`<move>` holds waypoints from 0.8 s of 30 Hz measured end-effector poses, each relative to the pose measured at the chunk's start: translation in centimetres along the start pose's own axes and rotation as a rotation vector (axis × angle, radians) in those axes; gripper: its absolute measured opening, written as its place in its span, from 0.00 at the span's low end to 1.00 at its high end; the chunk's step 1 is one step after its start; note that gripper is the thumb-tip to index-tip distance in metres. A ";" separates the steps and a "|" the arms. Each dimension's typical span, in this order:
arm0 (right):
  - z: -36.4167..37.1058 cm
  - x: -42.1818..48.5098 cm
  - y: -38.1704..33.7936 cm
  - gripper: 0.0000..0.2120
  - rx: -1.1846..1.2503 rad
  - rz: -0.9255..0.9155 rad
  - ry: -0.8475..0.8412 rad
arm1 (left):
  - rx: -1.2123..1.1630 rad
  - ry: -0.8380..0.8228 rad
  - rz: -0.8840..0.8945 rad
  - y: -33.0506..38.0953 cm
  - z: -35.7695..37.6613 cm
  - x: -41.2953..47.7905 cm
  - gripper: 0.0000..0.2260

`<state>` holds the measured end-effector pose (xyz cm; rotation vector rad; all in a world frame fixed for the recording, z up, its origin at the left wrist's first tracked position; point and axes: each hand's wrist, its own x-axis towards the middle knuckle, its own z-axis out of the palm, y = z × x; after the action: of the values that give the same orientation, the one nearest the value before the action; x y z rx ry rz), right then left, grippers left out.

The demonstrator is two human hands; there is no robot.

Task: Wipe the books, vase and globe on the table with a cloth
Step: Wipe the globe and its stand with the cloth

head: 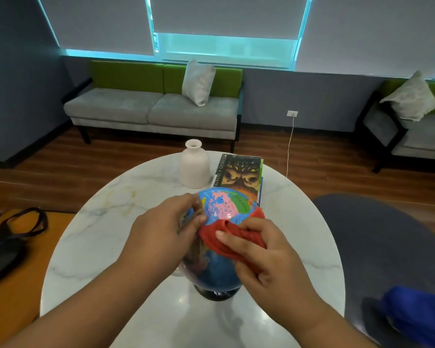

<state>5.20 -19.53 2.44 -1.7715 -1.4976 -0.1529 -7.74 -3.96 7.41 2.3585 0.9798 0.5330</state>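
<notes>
Here right hand [258,249] presses cloth [226,237] on globe [224,207].

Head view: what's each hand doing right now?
Left hand: fingers curled on the globe, holding it.
Right hand: gripping the red cloth against the globe.

Grey sofa [151,109] with a pillow [198,82] under the window; perhaps a black bag [10,237] at left.

Head view, down onto table [98,234]
</notes>
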 end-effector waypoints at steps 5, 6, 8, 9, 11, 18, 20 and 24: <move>0.0 -1.2 2.3 0.24 0.473 0.474 0.248 | 0.163 -0.019 0.026 0.2 -0.7 0.1 0.07; 0.0 -0.9 2.5 0.23 0.477 0.523 0.262 | 0.196 -0.029 0.031 0.3 -0.8 0.1 0.08; 0.0 -0.1 1.9 0.21 0.409 0.497 0.237 | 0.250 -0.044 0.039 0.6 -0.9 0.2 0.09; 0.0 0.1 1.2 0.20 0.332 0.421 0.197 | 0.275 -0.047 0.042 0.7 -0.9 0.3 0.09; 0.0 0.3 0.1 0.23 0.095 0.191 0.081 | 0.318 -0.045 0.042 0.8 -0.9 0.4 0.10; 0.5 -2.6 1.9 0.26 0.259 0.193 0.152 | 0.365 -0.021 0.043 0.5 -0.8 0.4 0.10; 0.3 -2.1 2.4 0.29 0.428 0.419 0.261 | 0.206 0.020 0.094 0.1 -0.3 0.3 0.06; -0.5 0.4 2.1 0.25 0.265 0.455 0.236 | 0.064 -0.050 0.157 0.4 0.6 0.0 0.04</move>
<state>7.31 -19.44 1.98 -1.7584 -0.8781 0.0639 -7.21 -4.33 7.17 2.5074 0.8054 0.5058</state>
